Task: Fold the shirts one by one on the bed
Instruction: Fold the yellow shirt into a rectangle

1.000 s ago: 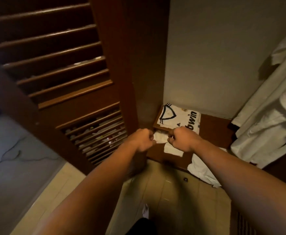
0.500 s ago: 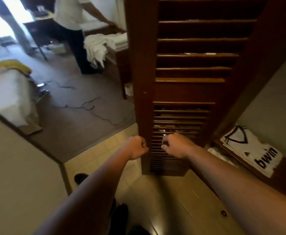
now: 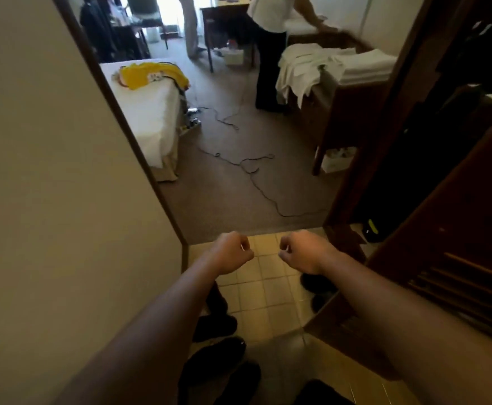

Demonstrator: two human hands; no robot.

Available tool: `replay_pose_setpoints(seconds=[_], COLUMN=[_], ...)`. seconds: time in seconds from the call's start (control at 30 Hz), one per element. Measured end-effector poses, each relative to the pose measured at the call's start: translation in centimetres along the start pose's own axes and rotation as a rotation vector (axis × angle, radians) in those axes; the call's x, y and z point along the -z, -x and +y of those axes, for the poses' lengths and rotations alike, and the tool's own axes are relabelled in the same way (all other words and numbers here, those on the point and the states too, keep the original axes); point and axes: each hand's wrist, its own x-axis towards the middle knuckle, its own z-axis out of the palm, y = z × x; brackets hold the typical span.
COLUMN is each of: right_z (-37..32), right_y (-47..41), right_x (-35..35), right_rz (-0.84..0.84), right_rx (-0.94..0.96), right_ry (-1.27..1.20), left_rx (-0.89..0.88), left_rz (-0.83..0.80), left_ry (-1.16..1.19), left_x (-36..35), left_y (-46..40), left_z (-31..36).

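Both hands hover over the tiled entry floor (image 3: 263,276), the left hand (image 3: 233,252) and right hand (image 3: 303,251) each with fingers curled into a loose fist and, as far as can be seen, holding nothing. The yellow shirt (image 3: 151,75) lies crumpled on the white bed (image 3: 148,118), well ahead and to the left of both hands, so the left hand is the nearer one; its long axis runs roughly across the bed. A wall edge (image 3: 139,147) partly masks the bed. Loose cables (image 3: 247,168) cross the carpet between, a likely trip risk. Another person (image 3: 268,54) stands by a counter (image 3: 352,92) heaped with white linens (image 3: 320,65). A louvred door (image 3: 443,287) stands open on the right, and dark shoes (image 3: 218,325) sit near the feet.
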Motion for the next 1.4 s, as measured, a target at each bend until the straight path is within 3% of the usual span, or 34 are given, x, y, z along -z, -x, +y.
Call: replay_pose_setpoints(seconds=[0.23, 0.63, 1.07, 1.4], right_z=[-3.2, -4.6, -6.5, -14.9], right_y=[-11.4, -35.6, -56.8, -77.8], right_x=[1.5, 8.9, 18.0, 26.4], right_rz=[-0.067, -0.175, -0.174, -0.183], right_rx=[0.162, 0.313, 0.371, 0.393], right_ry=[0.12, 0.196, 0.044, 0.035], left_rx=[0.085, 0.29, 0.321, 0.367], left_rz=[0.071, 0.103, 0.043, 0.024], left_ry=[0.036, 0.062, 0.129, 0.068], left_x=[4.9, 14.5, 26.4, 39.5], left_y=[-5.2, -23.0, -39.6, -57.8], left_z=[-5.1, -8.4, -14.1, -22.3])
